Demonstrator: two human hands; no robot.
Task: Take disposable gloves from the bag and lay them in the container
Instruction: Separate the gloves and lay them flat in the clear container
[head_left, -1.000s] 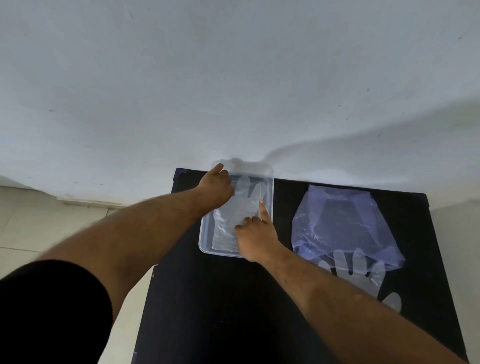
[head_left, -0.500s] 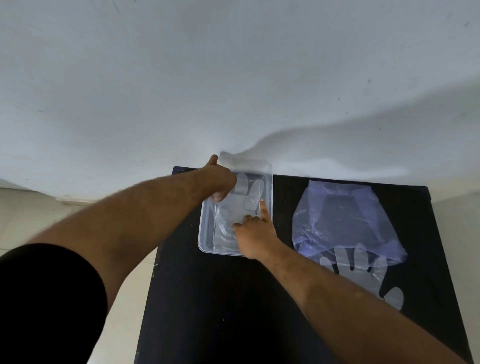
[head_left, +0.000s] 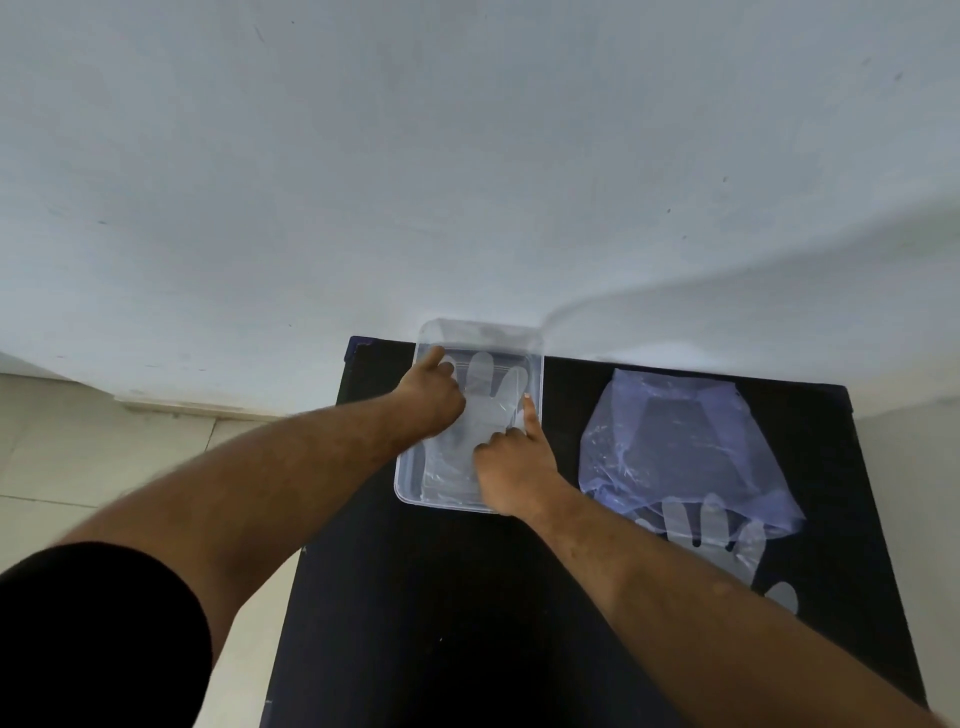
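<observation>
Plain pale wall fills the upper view; below it stands a black table (head_left: 415, 597), with tiled floor (head_left: 104, 457) off to the left hand's side.

Item under work: a clear disposable glove (head_left: 485, 395) lying inside a clear plastic container (head_left: 410, 488) at the far edge of the table, its fingers pointing away from the person. More film appears to lie beneath it; how many layers cannot be told.

Left hand (head_left: 434, 402): fingers curled downward onto the glove's left part, thumb extended toward the container's far left corner. Whether it pinches the film or only presses cannot be told.

Right hand (head_left: 511, 465): loosely curled, index finger extended along the container's right wall and touching the glove's edge; nothing is gripped.

Well to the right of the right hand lies a bluish plastic bag (head_left: 670, 441), and a second glove (head_left: 719, 540) protrudes from its near mouth onto the table.

Assessment: the step in hand appears to be flattening the glove in the container. Recommended practice: press with flat fingertips and sweep outward from the palm toward the fingers, keeping one hand anchoring the film so it does not cling and lift. Thin film creases readily; light pressure suffices. The protruding glove remains to be transferred.
</observation>
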